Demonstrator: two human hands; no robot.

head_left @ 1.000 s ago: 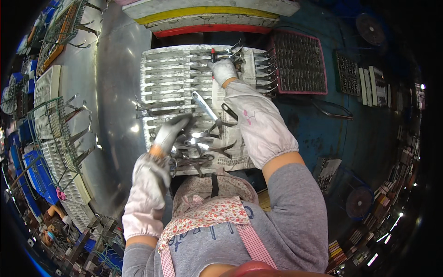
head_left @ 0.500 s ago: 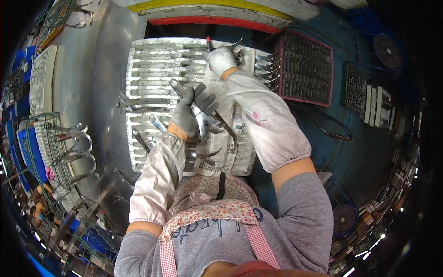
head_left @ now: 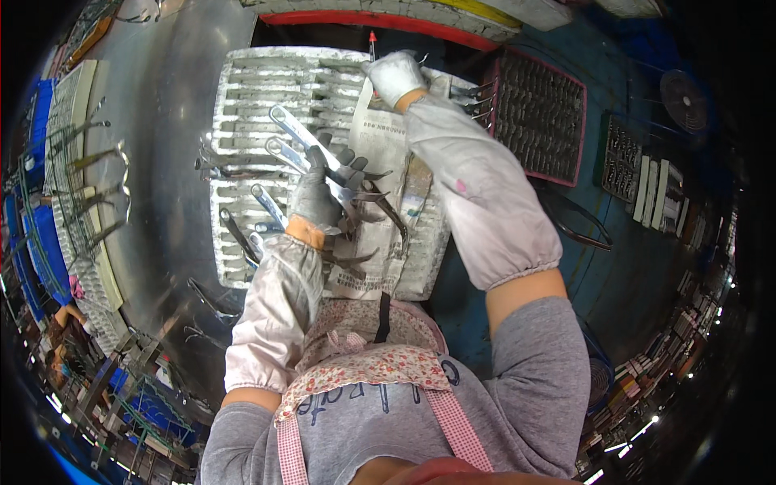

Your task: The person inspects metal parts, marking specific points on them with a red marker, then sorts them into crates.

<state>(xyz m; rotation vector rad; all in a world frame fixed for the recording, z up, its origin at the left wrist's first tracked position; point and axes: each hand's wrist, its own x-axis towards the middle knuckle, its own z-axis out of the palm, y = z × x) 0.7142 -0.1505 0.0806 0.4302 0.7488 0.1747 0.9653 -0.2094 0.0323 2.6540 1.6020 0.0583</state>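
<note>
My left hand [head_left: 319,194], in a grey-coated glove, is closed round shiny metal wrench-like tools [head_left: 293,128] over the white slotted tray [head_left: 259,93]. Their long handles, with holes in the ends, stick out at the far left; dark curved ends [head_left: 394,218] show on the right of the hand. My right hand [head_left: 396,77], in a white glove, is at the tray's far edge with its fingers curled. A red-tipped slim object [head_left: 373,47] stands beside those fingers; what they hold is hidden. Printed paper [head_left: 376,145] covers the tray's middle.
More tools [head_left: 267,204] lie in the tray's left slots. To the right is a pink-rimmed crate [head_left: 580,121] with dark rows of parts. Green wire racks [head_left: 48,194] with hanging tools stand at far left. A red edge [head_left: 364,18] runs behind the tray.
A second tool handle now shows beside the one at my left hand, and the handles lie flatter. My right hand has moved slightly farther away. The whole view has shifted a little.
</note>
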